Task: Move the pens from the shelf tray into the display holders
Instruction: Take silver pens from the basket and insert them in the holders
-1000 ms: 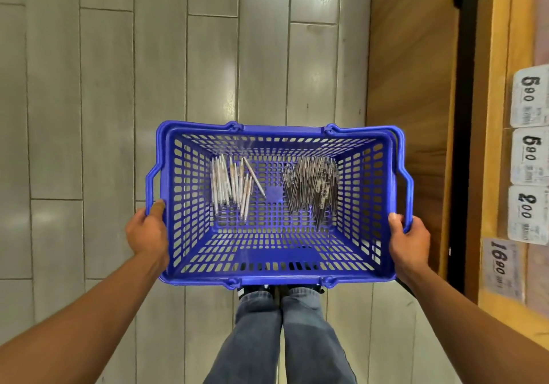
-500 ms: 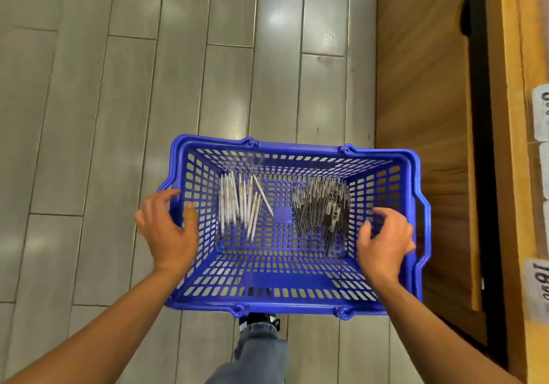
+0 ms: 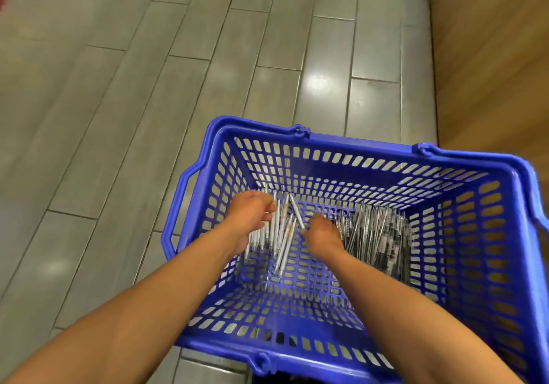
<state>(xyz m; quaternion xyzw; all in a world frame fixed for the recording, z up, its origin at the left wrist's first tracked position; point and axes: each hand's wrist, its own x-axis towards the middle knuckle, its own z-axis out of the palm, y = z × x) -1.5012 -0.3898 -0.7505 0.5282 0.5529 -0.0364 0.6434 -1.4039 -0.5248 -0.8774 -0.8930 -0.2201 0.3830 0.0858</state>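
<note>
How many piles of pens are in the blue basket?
2. The white pens lie on the basket's left side, between the left hand and right hand. The dark pens lie on its right side. The hands may hide some.

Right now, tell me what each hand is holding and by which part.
Both hands are down in the blue basket at the white pens. The left hand curls over their upper ends; the right hand touches them. A firm grip cannot be told.
</note>
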